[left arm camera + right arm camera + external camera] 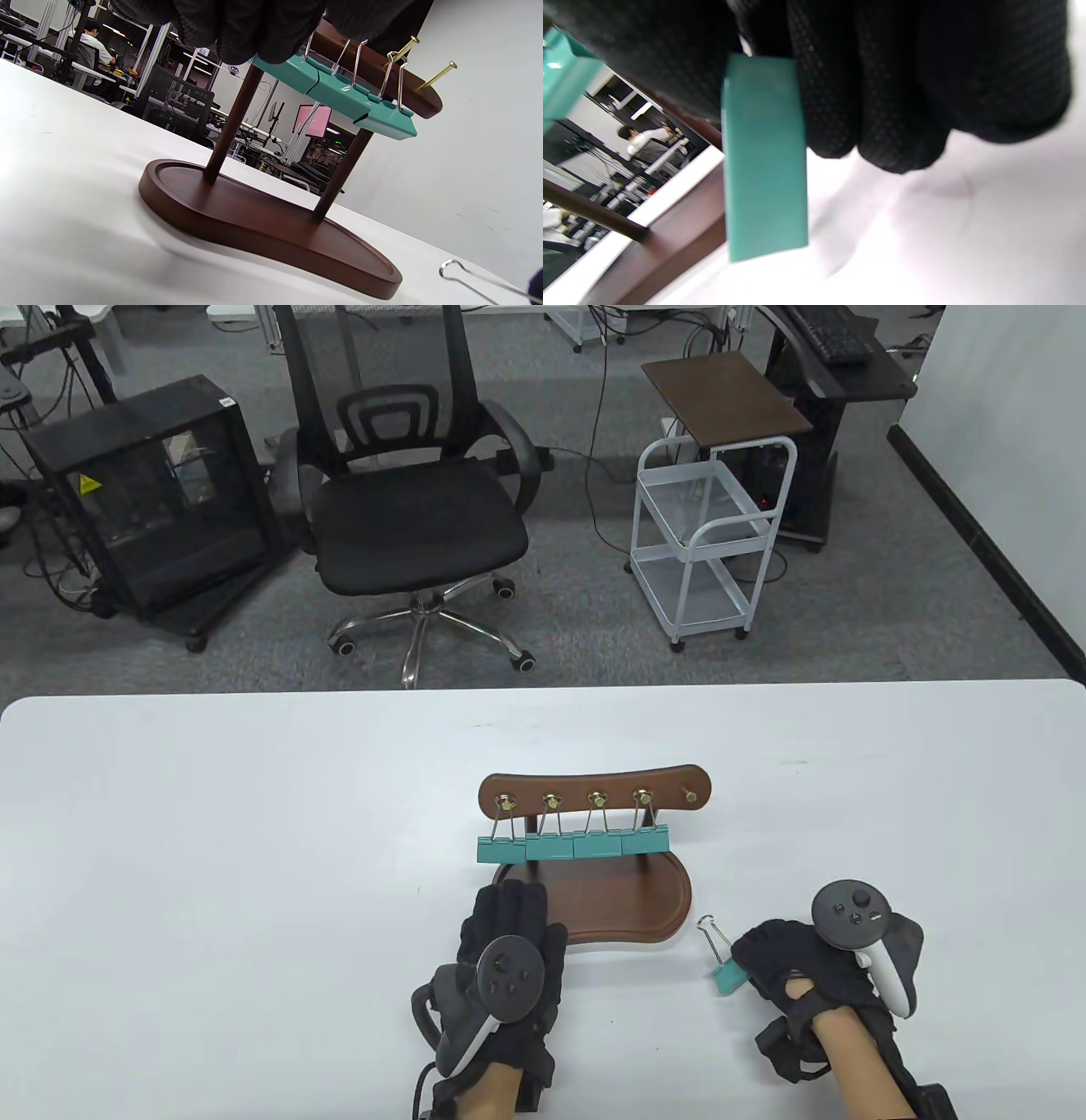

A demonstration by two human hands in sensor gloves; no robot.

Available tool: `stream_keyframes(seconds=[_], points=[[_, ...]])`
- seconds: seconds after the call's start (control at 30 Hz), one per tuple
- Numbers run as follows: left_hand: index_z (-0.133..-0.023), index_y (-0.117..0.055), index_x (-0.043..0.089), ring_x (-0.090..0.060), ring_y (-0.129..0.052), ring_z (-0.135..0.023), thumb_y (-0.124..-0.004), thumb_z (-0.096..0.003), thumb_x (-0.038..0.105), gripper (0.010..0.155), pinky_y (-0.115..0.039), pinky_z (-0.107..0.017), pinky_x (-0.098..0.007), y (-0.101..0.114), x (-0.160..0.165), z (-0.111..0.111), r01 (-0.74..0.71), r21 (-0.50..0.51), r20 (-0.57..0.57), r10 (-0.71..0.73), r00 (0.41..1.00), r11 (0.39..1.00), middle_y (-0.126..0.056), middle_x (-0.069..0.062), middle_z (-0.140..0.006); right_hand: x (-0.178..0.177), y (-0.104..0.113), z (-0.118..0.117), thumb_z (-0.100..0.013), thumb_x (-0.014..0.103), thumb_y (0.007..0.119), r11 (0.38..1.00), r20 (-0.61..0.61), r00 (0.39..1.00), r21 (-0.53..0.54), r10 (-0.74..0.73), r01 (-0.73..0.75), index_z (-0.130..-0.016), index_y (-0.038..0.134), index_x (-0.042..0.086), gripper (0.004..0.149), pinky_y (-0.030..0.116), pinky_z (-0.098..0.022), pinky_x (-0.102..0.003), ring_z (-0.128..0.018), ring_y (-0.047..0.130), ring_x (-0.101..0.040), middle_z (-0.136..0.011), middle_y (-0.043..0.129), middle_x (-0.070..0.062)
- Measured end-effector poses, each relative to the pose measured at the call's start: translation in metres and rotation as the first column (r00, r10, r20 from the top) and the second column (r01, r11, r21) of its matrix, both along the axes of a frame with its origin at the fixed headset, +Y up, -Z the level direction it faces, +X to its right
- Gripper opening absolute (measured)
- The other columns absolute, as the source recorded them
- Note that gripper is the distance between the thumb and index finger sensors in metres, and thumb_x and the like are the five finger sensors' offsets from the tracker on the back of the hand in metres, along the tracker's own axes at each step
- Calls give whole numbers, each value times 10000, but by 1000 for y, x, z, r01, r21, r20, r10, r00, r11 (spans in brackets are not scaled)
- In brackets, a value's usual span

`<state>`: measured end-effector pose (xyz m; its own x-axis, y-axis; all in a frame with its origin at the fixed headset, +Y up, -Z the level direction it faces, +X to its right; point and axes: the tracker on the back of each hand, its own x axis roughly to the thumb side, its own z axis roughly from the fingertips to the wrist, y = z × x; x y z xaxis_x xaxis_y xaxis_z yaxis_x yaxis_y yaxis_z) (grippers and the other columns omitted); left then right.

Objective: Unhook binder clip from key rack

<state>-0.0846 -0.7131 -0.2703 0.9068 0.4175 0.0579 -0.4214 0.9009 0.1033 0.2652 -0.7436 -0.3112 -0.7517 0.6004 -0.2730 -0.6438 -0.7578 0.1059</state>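
While the right grip (768, 954) pinches one teal binder clip (726, 976) by its body, wire handle (711, 937) pointing away from the palm, that item is off the rack and low over the white surface (254, 857), just right of the rack's base.
Item, near: left grip (509, 937), fingers extended flat at the near left edge of the base (628, 899); whether they press on it cannot be told; holding nothing.
Item, beyond the left grip: four teal clips (573, 846) hanging side by side from brass pegs.
Item, farther: key rack (594, 791), dark wood; the rightmost peg (689, 795) is bare.
Handling note, as judgement: set the held clip down clear of the base; for the next one, steady the base, lift the wire loop up and toward the peg tip, not sideways, since neighbours touch and may swing.
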Motion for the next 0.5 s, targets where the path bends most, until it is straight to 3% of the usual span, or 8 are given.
stream_keyframes(seconds=[0.5], points=[[-1097,-616,277,-313,-500,-1104,-598,-545,530,608,-516,-759,-519,0,0,0,7,-3,0,-7,1000,1000,-588,-30,-1176,-12,-7,-2,-343,452,900,989,1,992,-78,129,-128,-665,873,125,460,932,-202,-412,-347,1057,-355,-480,1045,-167]])
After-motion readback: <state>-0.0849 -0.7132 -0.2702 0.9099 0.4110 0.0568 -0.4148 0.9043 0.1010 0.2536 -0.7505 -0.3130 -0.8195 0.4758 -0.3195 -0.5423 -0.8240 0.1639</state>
